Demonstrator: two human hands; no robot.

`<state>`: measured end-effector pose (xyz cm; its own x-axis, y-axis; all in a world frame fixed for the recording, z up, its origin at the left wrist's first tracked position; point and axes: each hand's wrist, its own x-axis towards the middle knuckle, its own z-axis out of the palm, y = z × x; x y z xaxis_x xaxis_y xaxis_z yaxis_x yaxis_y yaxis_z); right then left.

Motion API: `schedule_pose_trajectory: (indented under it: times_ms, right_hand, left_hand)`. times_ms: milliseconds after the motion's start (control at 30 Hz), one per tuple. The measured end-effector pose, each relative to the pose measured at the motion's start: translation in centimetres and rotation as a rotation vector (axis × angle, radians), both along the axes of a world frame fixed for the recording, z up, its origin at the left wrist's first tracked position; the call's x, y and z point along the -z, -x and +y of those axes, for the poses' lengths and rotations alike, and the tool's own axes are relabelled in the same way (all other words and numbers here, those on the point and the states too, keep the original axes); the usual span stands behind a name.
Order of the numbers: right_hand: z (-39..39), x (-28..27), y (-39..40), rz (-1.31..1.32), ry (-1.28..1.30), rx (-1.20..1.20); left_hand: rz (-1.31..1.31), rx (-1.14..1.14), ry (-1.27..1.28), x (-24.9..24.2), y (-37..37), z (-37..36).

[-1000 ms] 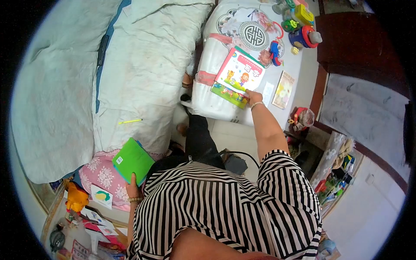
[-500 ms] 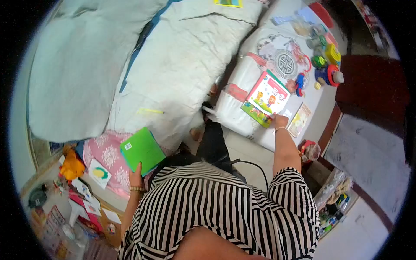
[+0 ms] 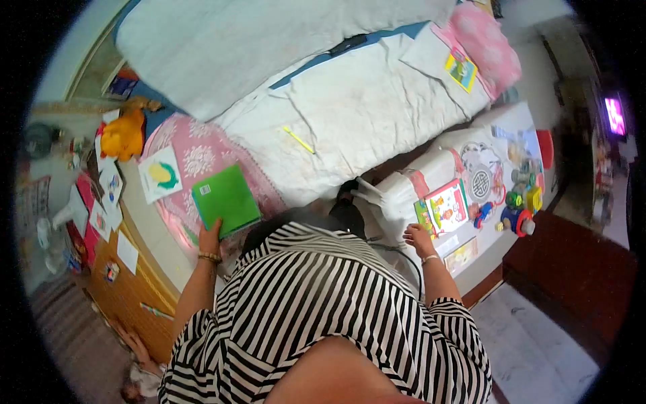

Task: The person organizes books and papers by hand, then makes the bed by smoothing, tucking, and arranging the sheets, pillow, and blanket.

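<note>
My left hand (image 3: 210,241) grips the lower left edge of a green book (image 3: 230,200), with my thumb on its cover. A small white label is at the book's upper left corner. My right hand (image 3: 418,237) is held just left of a small stack of picture books, fingers loosely bent and apart, with nothing visible in it. The top book (image 3: 449,207) is white with a red border and cartoon figures. Under it, a green picture book (image 3: 425,217) sticks out on the left. Below lies a pale booklet (image 3: 462,256).
A bed with a pale cover (image 3: 350,101) fills the top, with a yellow strip (image 3: 299,140) on it. Toys and jars, including a blue-and-red jar (image 3: 517,222), stand on the right table. A drawing (image 3: 160,175) lies at left. Another person's arm (image 3: 138,347) shows at lower left.
My right hand has come away from the picture books towards me. My view has turned, so the bed and table appear rotated. The green book stays in my left hand.
</note>
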<state>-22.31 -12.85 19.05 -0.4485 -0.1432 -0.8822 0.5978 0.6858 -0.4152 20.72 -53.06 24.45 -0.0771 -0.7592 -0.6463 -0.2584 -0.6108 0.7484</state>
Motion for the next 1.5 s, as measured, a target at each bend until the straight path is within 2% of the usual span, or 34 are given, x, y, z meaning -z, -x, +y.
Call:
schedule_pose_trajectory:
  times_ms: [67,200,233,267,333,467,600,667,733,767,867,933,967,1033,1100,1167,1267,1367,1400,1433,1467,1500]
  right_hand:
    - [-1.6,-0.2,-1.2,-0.036,-0.006,-0.066]
    - [-4.1,-1.1,-2.4,-0.025,0.010,-0.101]
    - [-4.6,-1.3,-2.8,-0.024,0.007,-0.122]
    - [-5.7,-1.7,-2.7,0.002,0.011,-0.137]
    - [-5.8,-2.6,-2.9,0.041,0.001,-0.118]
    - [-6.1,-5.0,-4.5,0.108,0.006,-0.079]
    - [-4.0,-5.5,-7.1,0.098,0.013,-0.019]
    - [-1.1,-3.4,-8.1,0.127,0.035,-0.155]
    - [-1.1,-5.4,-10.4,0.296,-0.137,-0.421]
    - [-0.6,-5.2,-12.0,0.042,-0.072,0.012]
    - [-0.4,-7.5,-15.1,0.035,-0.039,0.142]
    - [0.1,-7.3,-15.6,0.020,-0.027,0.207]
    - [0.6,-5.9,-15.1,0.065,-0.072,0.015]
    - [2.9,-0.4,-13.2,0.118,-0.106,-0.146]
    - [-0.4,0.3,-10.7,0.220,-0.026,-0.391]
    - [-4.6,2.4,-8.6,0.218,-0.065,-0.435]
    - [-11.1,6.0,-5.3,0.394,0.230,-0.867]
    - [-18.8,6.8,-3.2,0.511,0.424,-1.244]
    - [-21.0,7.2,-2.4,0.458,0.425,-1.322]
    - [-23.0,7.9,-1.7,0.402,0.424,-1.402]
    - [-24.7,9.0,-1.1,0.391,0.428,-1.406]
    - [-26.4,10.2,-0.6,0.429,0.453,-1.493]
  left_hand:
    - [0.109,-0.120,-0.024,0.4,-2.2,-0.1]
    - [0.021,-0.211,-0.029,1.9,-7.1,-1.0]
    - [-0.114,-0.154,0.037,0.9,-7.5,-1.3]
    - [-0.099,-0.185,0.034,2.0,-9.3,-1.6]
    - [0.121,-0.246,-0.058,7.3,-14.4,-3.2]
    - [-0.160,-0.232,-0.141,9.5,-16.1,-4.2]
    - [-0.287,-0.159,-0.310,9.9,-16.8,-4.2]
    - [-0.339,-0.095,-0.415,8.8,-16.2,-4.6]
    - [-0.374,-0.050,-0.471,8.3,-16.1,-5.1]
    - [-0.376,-0.042,-0.484,8.9,-16.4,-5.2]
    - [-0.404,-0.116,-0.400,15.4,-19.1,-5.5]
    - [-0.411,-0.102,-0.448,14.9,-19.4,-6.0]
    - [-0.407,-0.094,-0.493,14.7,-19.5,-6.4]
    - [-0.444,-0.068,-0.536,13.7,-18.6,-6.5]
    - [-0.509,-0.021,-0.558,12.2,-16.9,-6.3]
    - [-0.585,0.032,-0.580,10.0,-15.1,-6.5]
    - [-0.647,0.044,-0.606,8.4,-13.4,-6.9]
    - [-0.509,-0.199,-0.535,12.2,-16.4,-5.8]
    - [-0.516,-0.205,-0.540,12.7,-17.0,-5.6]
    - [-0.530,-0.098,-0.490,13.0,-17.4,-5.4]
    - [-0.547,0.005,-0.434,13.2,-17.7,-5.1]
    - [-0.569,-0.004,-0.437,12.7,-17.3,-5.1]
